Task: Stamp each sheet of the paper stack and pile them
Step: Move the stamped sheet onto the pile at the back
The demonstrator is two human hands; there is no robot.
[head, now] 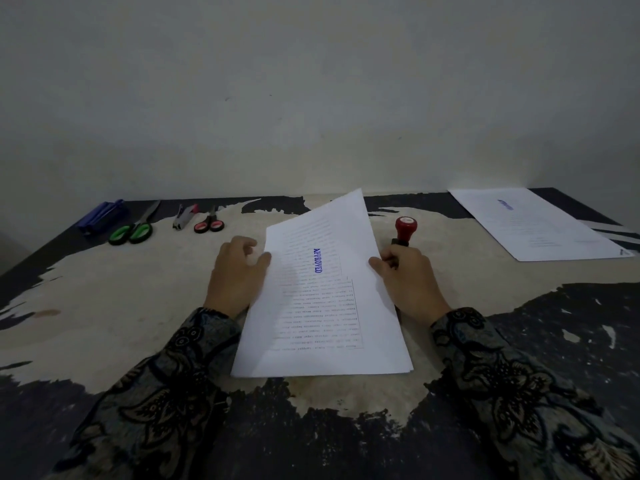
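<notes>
A stack of printed white sheets lies in front of me on the table. Its top sheet, stamped "APPROVED" in blue, is lifted at its far end. My left hand pinches the sheet's left edge with the thumb on top. My right hand holds the right edge. A red-handled stamp stands upright just beyond my right hand, apart from the paper. A stamped sheet lies flat at the far right of the table.
Along the far left of the worn black-and-beige table lie blue pens, green-handled scissors, a small stapler and red-handled scissors. A pale wall stands right behind the table.
</notes>
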